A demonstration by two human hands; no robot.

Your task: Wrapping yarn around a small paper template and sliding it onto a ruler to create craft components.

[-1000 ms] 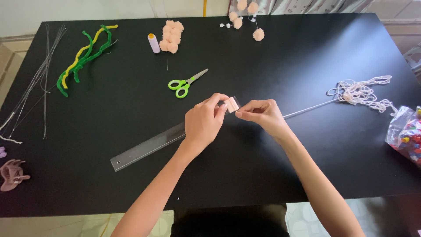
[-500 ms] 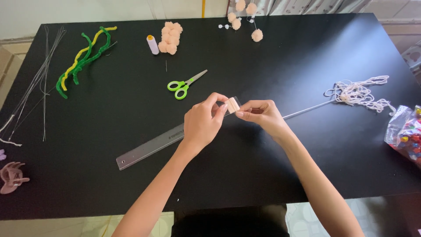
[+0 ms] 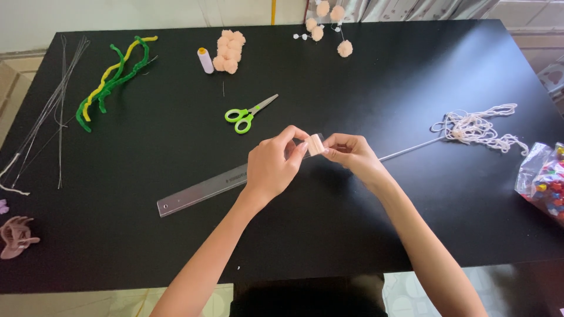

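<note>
Head view, looking down on a black table (image 3: 364, 235); the left hand (image 3: 271, 166) and right hand (image 3: 352, 156) meet above it, fingertips of both pinched on a small peach yarn bundle (image 3: 315, 144) held between them, over a clear ruler (image 3: 202, 191); green-handled scissors (image 3: 247, 114) lie just beyond; loose cream yarn (image 3: 479, 126) lies well to the right.

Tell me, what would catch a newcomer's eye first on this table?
Probably the two hands meeting at the middle of the black table: the left hand and right hand pinch a small peach bundle between them. Next, the bright green scissors just beyond, and the green and yellow pipe cleaners far left.
</note>
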